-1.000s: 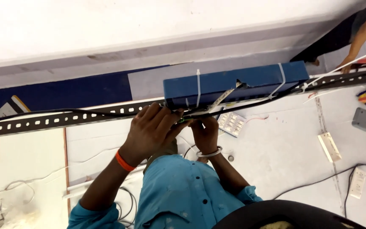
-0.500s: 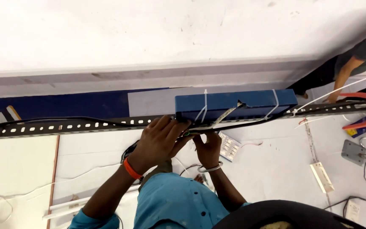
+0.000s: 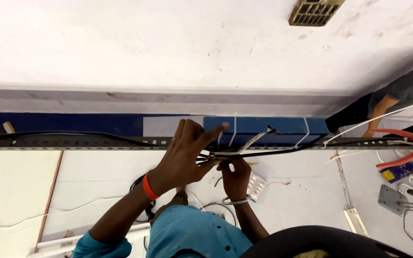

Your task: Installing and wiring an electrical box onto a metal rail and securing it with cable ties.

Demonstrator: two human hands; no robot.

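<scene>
A blue rectangular box [image 3: 283, 126] is strapped with white cable ties to a long slotted metal rail [image 3: 72, 142]. Black cables and a bundle of thin coloured wires [image 3: 216, 156] run along the rail under the box. My left hand [image 3: 187, 153], with an orange band on its wrist, is spread over the rail, and its index fingertip touches the box's left end. My right hand [image 3: 235, 177], wearing a silver bangle, pinches the wire bundle just below the rail. The two hands meet at the wires.
Red-handled pliers [image 3: 400, 135] and a second red-handled tool [image 3: 405, 160] hang at the rail's right end. Another person [image 3: 400, 93] is at the upper right. A small LED module [image 3: 255, 185], a grey metal bracket [image 3: 390, 199], white strips and loose cables lie on the white surface.
My left hand has gone from curled over the rail and wires to fingers spread, with the index finger reaching the blue box. The right hand stays on the wires.
</scene>
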